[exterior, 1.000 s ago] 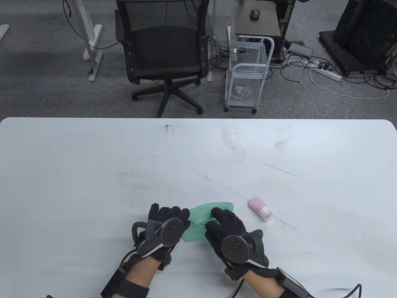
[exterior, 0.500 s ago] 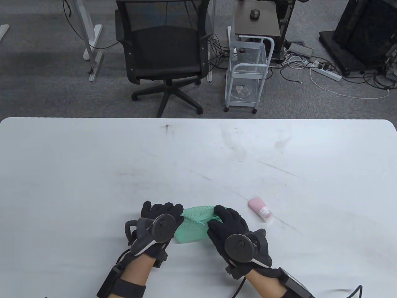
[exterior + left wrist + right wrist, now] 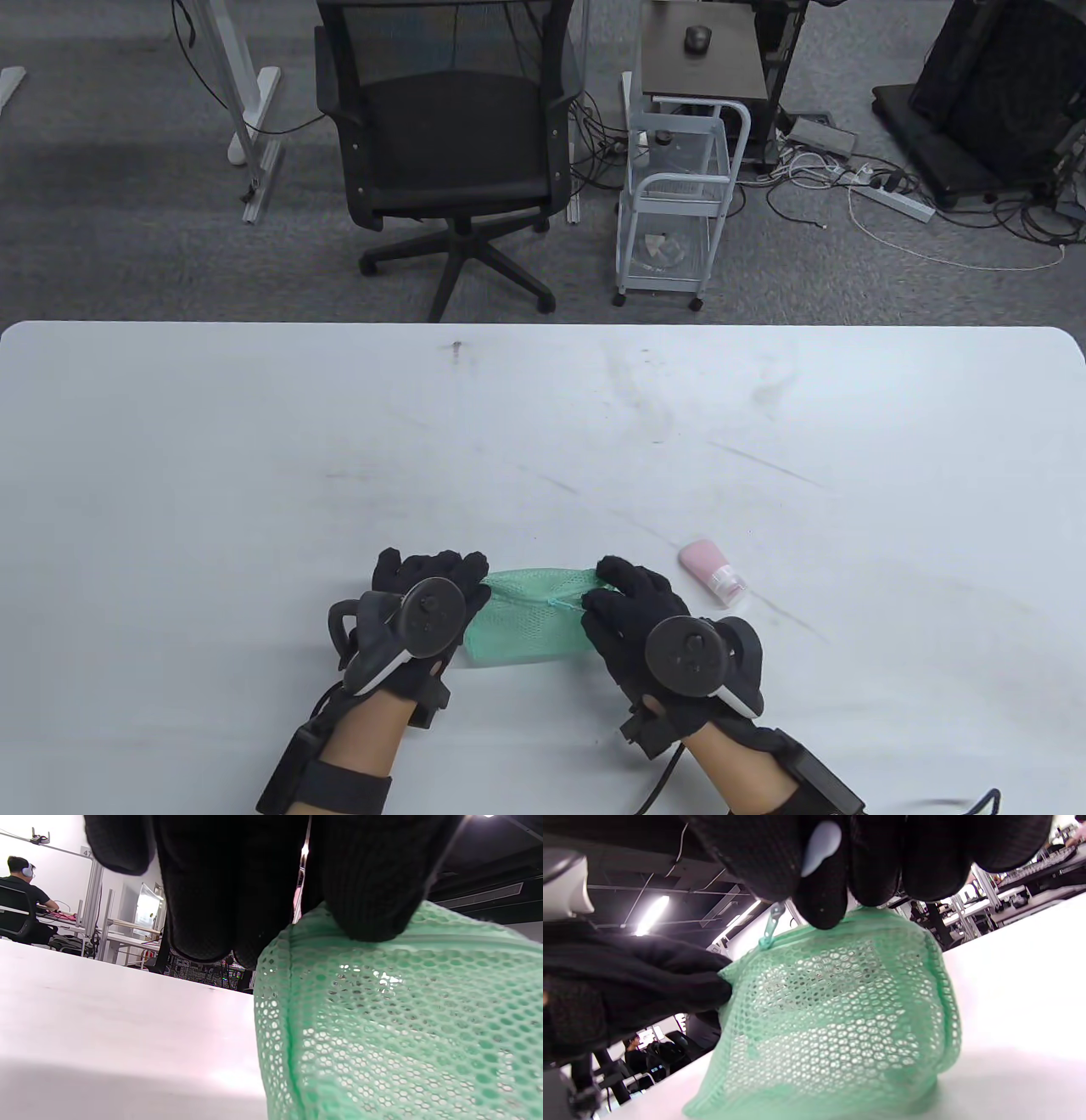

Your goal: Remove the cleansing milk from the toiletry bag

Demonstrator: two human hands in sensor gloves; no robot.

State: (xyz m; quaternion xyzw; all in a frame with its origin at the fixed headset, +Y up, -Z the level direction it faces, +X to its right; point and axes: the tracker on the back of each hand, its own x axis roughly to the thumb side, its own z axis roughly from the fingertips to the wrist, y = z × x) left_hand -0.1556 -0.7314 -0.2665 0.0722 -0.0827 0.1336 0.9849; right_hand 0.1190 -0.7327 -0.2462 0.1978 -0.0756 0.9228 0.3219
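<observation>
A green mesh toiletry bag [image 3: 530, 626] lies near the table's front edge between my hands. My left hand [image 3: 462, 587] grips its left end; in the left wrist view the fingers [image 3: 365, 891] press on the bag's top seam [image 3: 403, 1027]. My right hand [image 3: 598, 594] pinches the teal zipper pull [image 3: 562, 603] at the bag's top right. In the right wrist view the pull [image 3: 770, 926] hangs just below the fingertips [image 3: 823, 899] above the bag [image 3: 835, 1018]. A pink cleansing milk bottle [image 3: 714, 575] lies on the table to the right of the bag, touched by neither hand.
The white table [image 3: 543, 424] has scuff marks. Behind its far edge stand a black office chair [image 3: 450, 144] and a white wire trolley [image 3: 679, 195].
My hands have moved apart, the left one to the left and the right one to the right. The bag has shifted left and is stretched out wider and flatter. The pink bottle has not moved.
</observation>
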